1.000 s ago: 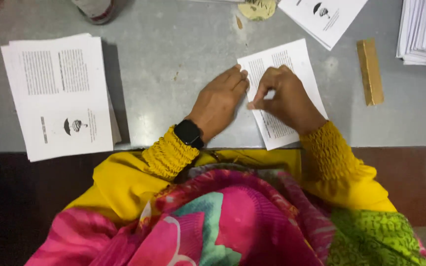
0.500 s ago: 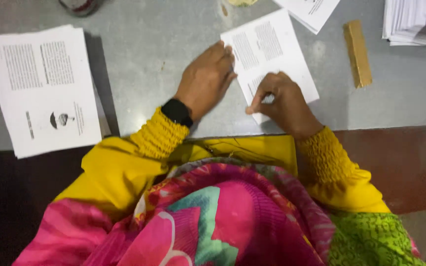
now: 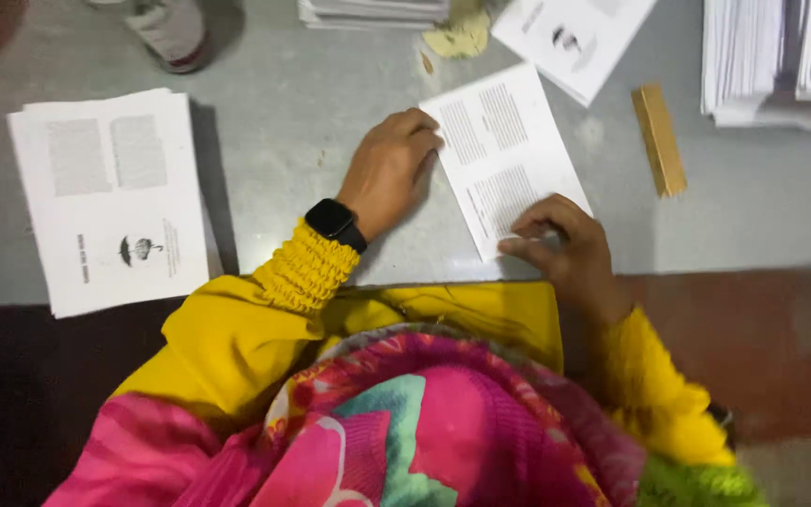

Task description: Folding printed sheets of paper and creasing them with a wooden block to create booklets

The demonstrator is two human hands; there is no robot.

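Left hand (image 3: 389, 171) flat, pressing the far-left edge of the white printed paper sheet (image 3: 504, 155) on the grey worktop (image 3: 293, 141); right hand (image 3: 565, 246) pinching its near corner (fingers curled). Risk of skewed crease, given uneven pressure.

Soft, even light falls from above on the grey desk (image 3: 312, 141), brightest along its far edge. The paper stack (image 3: 114, 197) at its left edge casts a dark shadow rightward. Slight blur softens everything.
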